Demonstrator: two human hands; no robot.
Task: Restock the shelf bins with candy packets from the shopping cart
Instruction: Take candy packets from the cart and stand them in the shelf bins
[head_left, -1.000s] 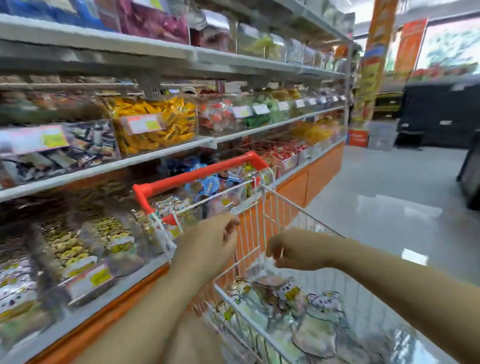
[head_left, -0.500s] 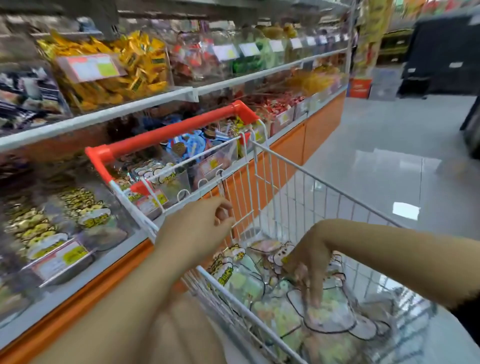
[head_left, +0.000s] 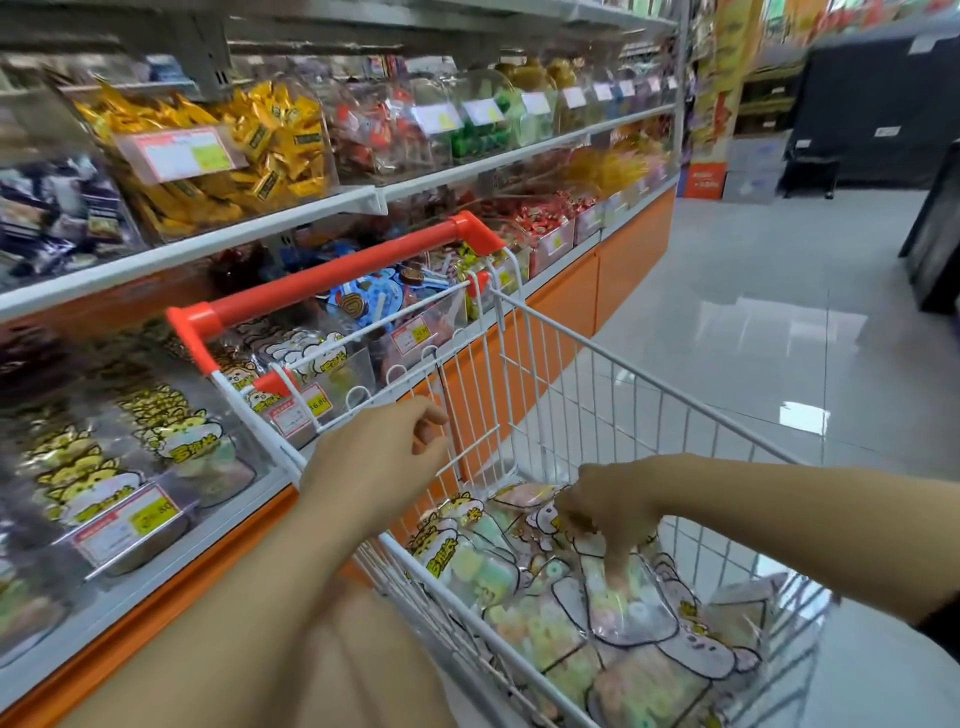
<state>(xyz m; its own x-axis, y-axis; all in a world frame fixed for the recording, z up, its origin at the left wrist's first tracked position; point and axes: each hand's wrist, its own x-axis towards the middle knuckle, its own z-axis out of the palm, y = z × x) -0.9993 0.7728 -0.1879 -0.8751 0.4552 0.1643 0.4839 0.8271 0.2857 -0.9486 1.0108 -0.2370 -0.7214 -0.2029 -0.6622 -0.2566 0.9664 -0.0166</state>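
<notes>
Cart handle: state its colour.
The cart handle is red-orange, clearest in the head view.

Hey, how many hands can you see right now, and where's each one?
2. The left hand hovers at the cart, below its handle; the right hand is down inside it, fingers on a candy packet.

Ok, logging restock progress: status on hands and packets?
Right hand in shopping cart, fingers on candy packet, grip unclear. Left hand by its rim. Nothing blocking.
</notes>
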